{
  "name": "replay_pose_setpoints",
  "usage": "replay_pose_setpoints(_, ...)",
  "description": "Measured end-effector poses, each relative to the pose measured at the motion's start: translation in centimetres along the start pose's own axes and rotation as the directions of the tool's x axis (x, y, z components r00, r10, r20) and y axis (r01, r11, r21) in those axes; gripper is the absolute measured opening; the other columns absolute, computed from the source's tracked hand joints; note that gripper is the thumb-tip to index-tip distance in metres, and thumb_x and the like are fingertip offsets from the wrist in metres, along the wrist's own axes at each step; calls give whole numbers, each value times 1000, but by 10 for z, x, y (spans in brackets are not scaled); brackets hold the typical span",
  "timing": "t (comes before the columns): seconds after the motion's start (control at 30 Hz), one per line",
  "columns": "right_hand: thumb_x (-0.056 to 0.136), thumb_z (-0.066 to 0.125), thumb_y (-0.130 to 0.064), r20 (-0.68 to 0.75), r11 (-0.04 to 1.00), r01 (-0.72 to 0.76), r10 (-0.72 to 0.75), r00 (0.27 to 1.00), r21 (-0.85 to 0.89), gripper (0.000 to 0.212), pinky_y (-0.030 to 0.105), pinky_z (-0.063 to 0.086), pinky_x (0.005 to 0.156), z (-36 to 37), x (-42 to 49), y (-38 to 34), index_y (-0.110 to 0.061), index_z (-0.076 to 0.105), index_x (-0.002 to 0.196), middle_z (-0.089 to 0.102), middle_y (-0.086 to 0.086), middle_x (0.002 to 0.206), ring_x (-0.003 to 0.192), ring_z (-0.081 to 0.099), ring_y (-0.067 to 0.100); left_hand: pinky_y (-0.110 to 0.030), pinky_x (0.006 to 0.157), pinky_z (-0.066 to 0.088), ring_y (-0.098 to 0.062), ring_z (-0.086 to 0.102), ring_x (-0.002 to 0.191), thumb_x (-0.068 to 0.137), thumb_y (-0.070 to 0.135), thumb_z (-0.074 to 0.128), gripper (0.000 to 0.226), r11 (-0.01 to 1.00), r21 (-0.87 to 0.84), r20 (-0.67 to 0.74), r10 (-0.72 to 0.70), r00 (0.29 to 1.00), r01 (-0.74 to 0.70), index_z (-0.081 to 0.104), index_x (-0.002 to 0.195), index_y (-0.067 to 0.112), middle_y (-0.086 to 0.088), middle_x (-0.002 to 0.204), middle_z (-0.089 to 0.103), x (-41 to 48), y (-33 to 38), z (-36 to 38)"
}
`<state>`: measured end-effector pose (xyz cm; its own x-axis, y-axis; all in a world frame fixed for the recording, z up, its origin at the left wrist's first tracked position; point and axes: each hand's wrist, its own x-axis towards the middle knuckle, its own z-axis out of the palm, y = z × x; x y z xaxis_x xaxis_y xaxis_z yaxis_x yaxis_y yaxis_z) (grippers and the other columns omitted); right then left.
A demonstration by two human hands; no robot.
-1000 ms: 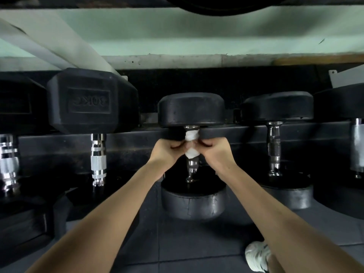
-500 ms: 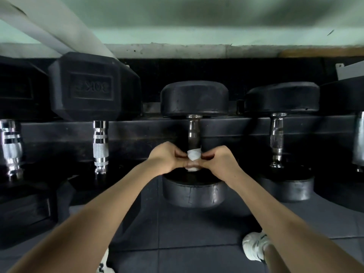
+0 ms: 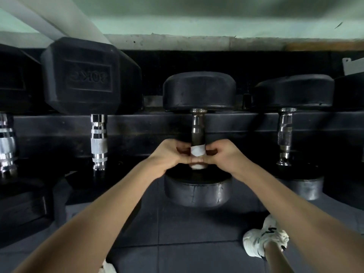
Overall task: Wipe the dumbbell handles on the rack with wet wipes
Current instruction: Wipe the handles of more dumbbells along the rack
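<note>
A round black dumbbell lies across the black rack straight ahead, its chrome handle running toward me. A white wet wipe is wrapped round the near end of that handle. My left hand and my right hand grip the wipe from either side, fingers curled round the handle and meeting under it. The handle's far part is bare and shiny.
A hex dumbbell marked 30KG with a knurled handle lies to the left, another chrome handle at the far left. A round dumbbell lies to the right. A white sneaker stands on the dark floor tiles.
Both hands slid the wipe down the handle from its far end, near the upper head, to its near end. The camera has tilted down slightly.
</note>
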<state>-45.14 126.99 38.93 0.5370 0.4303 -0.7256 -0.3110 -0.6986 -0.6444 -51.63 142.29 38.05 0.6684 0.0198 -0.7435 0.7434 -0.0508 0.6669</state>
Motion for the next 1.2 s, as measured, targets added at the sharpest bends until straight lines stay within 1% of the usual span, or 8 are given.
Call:
replay_pose_setpoints(0.1, 73, 79, -16, 91, 997, -39, 33, 995, 66, 26, 21, 49, 82, -7, 4, 3, -3, 73, 95, 74, 6, 91, 89, 69, 12, -20, 89, 48, -10, 68, 93, 65, 15, 83, 33, 999, 37, 52, 8, 999, -10, 73, 97, 15, 1, 93, 74, 4, 3, -5)
replay_pose_setpoints(0.27, 80, 74, -26, -261, 950, 91, -173, 950, -299, 21, 19, 45, 54, 19, -11, 8, -5, 72, 77, 67, 4, 68, 63, 62, 13, -14, 73, 49, -8, 66, 83, 70, 16, 81, 28, 998, 61, -232, 44, 972, -31, 71, 96, 11, 3, 85, 71, -9, -3, 14)
replay_pose_setpoints(0.53, 74, 79, -26, -65, 996, 7, -13, 998, -90, 28, 18, 39, 52, -2, -2, 1, -3, 64, 67, 55, 1, 57, 55, 48, 5, -17, 80, 49, -11, 68, 91, 66, 10, 82, 29, 995, -96, -111, -33, 993, 22, 71, 92, 15, -1, 93, 73, -3, 2, 8)
replay_pose_setpoints(0.6, 74, 79, -28, -174, 984, 42, -73, 982, -175, 34, 25, 42, 52, 6, -6, 3, 0, 63, 64, 59, 11, 58, 55, 50, 10, -15, 78, 49, -10, 68, 90, 67, 13, 83, 28, 998, -65, -157, -31, 987, 21, 71, 93, 13, -1, 93, 73, -6, 2, 10)
replay_pose_setpoints(0.7, 80, 75, -25, -305, 947, 65, -166, 938, -315, 37, 14, 37, 43, 18, -18, 0, -15, 53, 51, 49, -5, 48, 44, 43, 3, -17, 77, 48, -11, 65, 89, 70, 18, 81, 34, 999, 16, -267, -35, 963, 40, 69, 100, 9, -2, 95, 71, -12, 2, 16)
replay_pose_setpoints(0.9, 84, 69, -19, -433, 989, 71, -121, 893, -131, 3, 13, 43, 55, 17, -32, -20, -18, 66, 84, 62, -10, 71, 67, 59, 3, -16, 68, 49, -4, 63, 77, 73, 17, 79, 23, 999, 31, -433, 37, 901, -26, 69, 94, 16, 8, 82, 68, -29, 9, 11)
replay_pose_setpoints(1.07, 86, 61, -9, -737, 993, 111, -46, 674, 40, 21, 19, 39, 70, 18, 1, -45, -18, 59, 104, 61, -12, 87, 82, 57, 9, -23, 79, 50, -12, 64, 83, 77, 23, 76, 23, 993, -24, -660, 69, 748, -113, 67, 95, 14, 6, 83, 67, -2, 32, 0)
replay_pose_setpoints(1.2, 84, 69, -20, -669, 892, 216, 119, 734, 397, 18, 24, 48, 83, 29, 18, -43, -15, 60, 99, 61, -9, 86, 89, 61, 12, -16, 64, 43, -10, 62, 82, 85, 26, 67, 17, 991, -57, -749, 40, 662, -125, 71, 93, 11, 5, 81, 68, 2, 33, 11)
